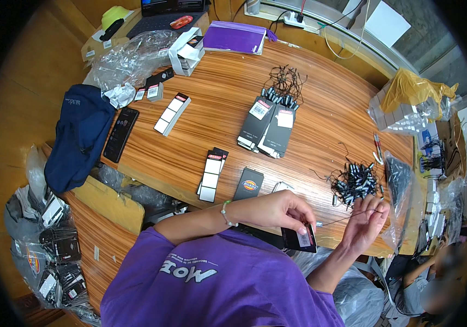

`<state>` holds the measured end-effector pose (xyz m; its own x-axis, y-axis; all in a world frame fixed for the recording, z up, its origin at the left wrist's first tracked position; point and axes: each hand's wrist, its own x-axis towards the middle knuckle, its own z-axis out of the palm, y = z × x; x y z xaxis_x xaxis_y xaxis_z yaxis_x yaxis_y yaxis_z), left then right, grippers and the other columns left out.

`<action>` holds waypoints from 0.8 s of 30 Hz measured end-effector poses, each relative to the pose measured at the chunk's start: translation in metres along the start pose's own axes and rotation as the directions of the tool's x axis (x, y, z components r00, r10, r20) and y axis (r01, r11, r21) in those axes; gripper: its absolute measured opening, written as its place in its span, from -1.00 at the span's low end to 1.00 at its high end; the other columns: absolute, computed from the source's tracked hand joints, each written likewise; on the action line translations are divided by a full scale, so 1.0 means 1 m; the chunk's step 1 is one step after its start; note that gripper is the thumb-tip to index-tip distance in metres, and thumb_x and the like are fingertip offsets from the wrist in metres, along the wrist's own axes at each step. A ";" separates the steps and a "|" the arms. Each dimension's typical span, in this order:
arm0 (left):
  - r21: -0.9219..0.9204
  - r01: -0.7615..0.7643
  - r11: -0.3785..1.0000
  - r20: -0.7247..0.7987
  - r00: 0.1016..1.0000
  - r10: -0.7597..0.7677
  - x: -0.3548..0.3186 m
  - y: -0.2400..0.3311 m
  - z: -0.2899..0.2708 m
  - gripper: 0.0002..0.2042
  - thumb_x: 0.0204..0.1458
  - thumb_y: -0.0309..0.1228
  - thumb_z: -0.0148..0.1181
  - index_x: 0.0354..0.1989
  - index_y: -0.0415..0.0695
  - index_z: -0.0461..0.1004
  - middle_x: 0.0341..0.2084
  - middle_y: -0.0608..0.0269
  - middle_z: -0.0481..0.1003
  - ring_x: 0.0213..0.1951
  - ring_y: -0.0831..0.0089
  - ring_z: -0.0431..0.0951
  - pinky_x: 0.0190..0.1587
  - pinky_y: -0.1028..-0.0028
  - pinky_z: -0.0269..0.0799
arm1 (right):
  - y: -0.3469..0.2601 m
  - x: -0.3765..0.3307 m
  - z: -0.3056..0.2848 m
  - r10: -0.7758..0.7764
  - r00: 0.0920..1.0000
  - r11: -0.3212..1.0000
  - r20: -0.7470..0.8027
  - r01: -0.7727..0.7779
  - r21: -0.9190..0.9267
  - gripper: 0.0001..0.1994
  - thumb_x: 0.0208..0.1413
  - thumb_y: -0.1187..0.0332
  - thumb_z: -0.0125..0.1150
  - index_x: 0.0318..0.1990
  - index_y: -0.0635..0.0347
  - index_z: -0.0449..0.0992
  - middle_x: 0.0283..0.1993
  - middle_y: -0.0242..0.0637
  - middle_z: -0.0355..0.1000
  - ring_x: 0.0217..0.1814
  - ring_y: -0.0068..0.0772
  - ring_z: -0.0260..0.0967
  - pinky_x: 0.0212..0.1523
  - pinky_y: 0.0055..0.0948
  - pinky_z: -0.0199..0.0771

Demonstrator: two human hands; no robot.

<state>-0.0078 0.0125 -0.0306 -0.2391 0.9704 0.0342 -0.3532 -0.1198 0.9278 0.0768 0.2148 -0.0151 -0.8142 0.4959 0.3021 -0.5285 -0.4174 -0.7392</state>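
— holding what in the left hand (294,211)?
— grips a black tag (302,241) with thumb and fingers, at the near edge of the bench (326,125), right of centre.
— and in the right hand (366,219)?
— pinches a thin dark cord (344,219), stretched left toward the tag. cannot tell whether tied on.
— past the right hand?
— a heap of tangled black cords (356,184), just on the far side, with a red-handled tool (377,144) farther right.
— left of the left hand?
— a grey tag (248,185) with an oval emblem nearby, then white-stickered black tags (210,177) farther left.
— farther off?
— two stacks of grey tags (278,133) with cords (288,82) at the far end; to the left, a phone (120,135) beside a navy bag (78,136).
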 end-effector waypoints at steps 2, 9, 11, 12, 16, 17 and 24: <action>-0.046 0.038 0.998 -0.050 0.998 -0.040 -0.003 0.000 -0.001 -0.81 -0.05 -0.61 0.13 -0.22 -0.27 0.47 -0.29 0.24 0.51 -0.25 0.61 0.48 -0.17 0.63 0.40 | -0.002 0.004 0.023 -0.028 0.986 0.997 -0.162 0.039 0.063 -0.80 -0.01 0.38 0.22 -0.34 0.08 0.27 -0.55 -0.43 0.29 -0.53 -0.50 0.10 -0.38 -0.49 0.15; 0.227 -0.173 0.958 -0.540 0.797 0.272 -0.012 0.016 -0.025 -0.79 -0.04 -0.66 0.08 -0.19 -0.28 0.45 -0.14 0.15 0.43 -0.17 0.51 0.47 -0.10 0.59 0.41 | 0.004 0.010 0.037 0.058 0.983 0.955 0.174 -0.004 -0.295 -0.87 -0.04 0.54 0.16 -0.33 0.25 0.34 -0.51 -0.31 0.33 -0.47 -0.49 0.27 -0.44 -0.53 0.29; 0.262 -0.091 0.961 -0.632 0.737 0.242 -0.011 0.024 -0.021 -0.79 -0.06 -0.65 0.12 -0.20 -0.29 0.45 -0.27 0.21 0.50 -0.26 0.55 0.51 -0.17 0.61 0.42 | 0.012 0.006 0.053 0.182 0.980 0.875 0.085 -0.122 -0.469 -0.81 -0.04 0.66 0.08 -0.22 0.34 0.35 -0.44 -0.32 0.36 -0.35 -0.55 0.36 -0.30 -0.59 0.37; 0.307 -0.070 0.949 -0.666 0.697 0.267 -0.010 0.025 -0.021 -0.79 -0.07 -0.64 0.14 -0.20 -0.30 0.46 -0.31 0.23 0.51 -0.28 0.56 0.51 -0.19 0.62 0.42 | 0.020 0.004 0.063 0.158 0.984 0.842 0.081 -0.092 -0.532 -0.79 -0.02 0.65 0.06 -0.19 0.33 0.31 -0.44 -0.33 0.37 -0.40 -0.59 0.33 -0.31 -0.64 0.32; 0.393 -0.098 0.914 -0.661 0.661 0.355 -0.008 0.025 -0.019 -0.78 -0.09 -0.63 0.17 -0.21 -0.27 0.47 -0.33 0.24 0.52 -0.30 0.58 0.52 -0.24 0.63 0.43 | 0.041 -0.001 0.065 0.104 0.983 0.703 0.149 0.034 -0.710 -0.75 -0.05 0.66 0.05 -0.19 0.29 0.24 -0.50 -0.34 0.36 -0.47 -0.65 0.22 -0.37 -0.66 0.21; 0.442 -0.086 0.893 -0.648 0.658 0.384 -0.008 0.024 -0.020 -0.78 -0.09 -0.63 0.17 -0.21 -0.26 0.47 -0.33 0.24 0.52 -0.30 0.58 0.52 -0.25 0.63 0.43 | 0.043 -0.002 0.069 0.069 0.986 0.674 0.154 0.068 -0.736 -0.75 -0.07 0.65 0.07 -0.21 0.28 0.23 -0.54 -0.34 0.34 -0.51 -0.65 0.21 -0.41 -0.64 0.22; 0.463 -0.074 0.883 -0.648 0.652 0.394 -0.007 0.024 -0.018 -0.78 -0.08 -0.62 0.16 -0.21 -0.24 0.48 -0.36 0.24 0.52 -0.32 0.58 0.52 -0.27 0.65 0.43 | 0.053 -0.002 0.075 0.046 0.977 0.632 0.207 0.132 -0.764 -0.74 -0.11 0.66 0.10 -0.25 0.28 0.23 -0.57 -0.34 0.31 -0.57 -0.63 0.19 -0.50 -0.63 0.23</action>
<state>-0.0309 -0.0014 -0.0154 -0.8809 0.4497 0.1475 0.1245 -0.0805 0.9890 0.0323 0.1345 -0.0094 -0.8699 0.3075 0.3857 -0.2579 0.3830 -0.8870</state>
